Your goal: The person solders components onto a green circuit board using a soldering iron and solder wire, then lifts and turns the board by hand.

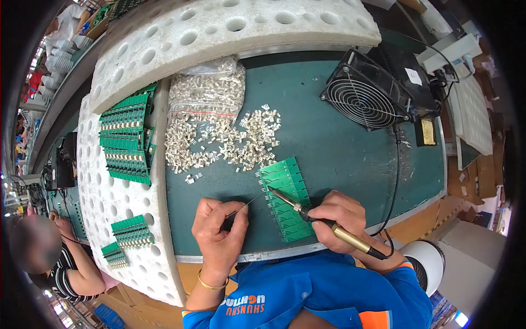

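Blue short-sleeved work shirt (274,290) nearest. Left hand (219,227), fingers pinching thin grey wire (253,200). Green rectangular circuit board (286,218) on dark-green surface (339,159). Right hand's (339,219) fingers pinching gold-and-black soldering iron (355,240); slipping tip could bridge joints.

Big green table (312,88) | 10 o'clock: clear bag of tiny white bits (208,90) | 9 to 10 o'clock: loose heap of white bits (260,131) | 7 o'clock: flat green board (286,211) | 1 o'clock: black fan (361,96)
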Tool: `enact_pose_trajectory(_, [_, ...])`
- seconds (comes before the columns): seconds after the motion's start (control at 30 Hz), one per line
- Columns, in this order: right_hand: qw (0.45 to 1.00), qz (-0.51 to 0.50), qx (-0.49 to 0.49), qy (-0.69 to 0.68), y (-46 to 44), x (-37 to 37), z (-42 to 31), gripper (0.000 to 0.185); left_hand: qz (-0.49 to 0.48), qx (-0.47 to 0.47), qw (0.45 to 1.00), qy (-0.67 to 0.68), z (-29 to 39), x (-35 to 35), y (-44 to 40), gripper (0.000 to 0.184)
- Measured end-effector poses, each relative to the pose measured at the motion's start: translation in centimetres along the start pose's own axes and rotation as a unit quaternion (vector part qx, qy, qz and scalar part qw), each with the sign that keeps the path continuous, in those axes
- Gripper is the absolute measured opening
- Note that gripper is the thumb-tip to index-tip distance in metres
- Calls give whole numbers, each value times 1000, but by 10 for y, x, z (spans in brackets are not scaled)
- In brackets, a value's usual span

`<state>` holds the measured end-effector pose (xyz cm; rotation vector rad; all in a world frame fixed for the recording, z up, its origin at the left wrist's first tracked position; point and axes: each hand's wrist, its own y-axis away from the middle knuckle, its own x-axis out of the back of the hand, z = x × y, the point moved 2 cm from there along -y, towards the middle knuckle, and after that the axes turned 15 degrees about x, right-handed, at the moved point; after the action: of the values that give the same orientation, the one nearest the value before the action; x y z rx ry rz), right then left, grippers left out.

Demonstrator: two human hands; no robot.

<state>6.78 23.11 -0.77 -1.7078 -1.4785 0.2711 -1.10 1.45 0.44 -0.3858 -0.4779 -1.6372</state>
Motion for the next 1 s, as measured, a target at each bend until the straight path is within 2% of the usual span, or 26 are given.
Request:
enact_pose_trajectory(0.13, [1000, 1, -4, -4, -3, 0, 0, 24, 0, -3, 1000, -6, 1, 0, 0, 11])
enact_pose_trajectory(0.47, [1000, -7, -1, 2, -2, -1, 1, 19, -4, -3, 1000, -3, 0, -3, -2, 10])
enact_pose_trajectory(0.73, [1000, -6, -1, 0, -5, 0, 0, 26, -5, 5, 1000, -6, 3, -3, -2, 10])
enact_pose_trajectory(1.0, [1000, -12, 6, -3, -3, -1, 2, 19, -3, -5, 1000, -4, -1, -5, -3, 11])
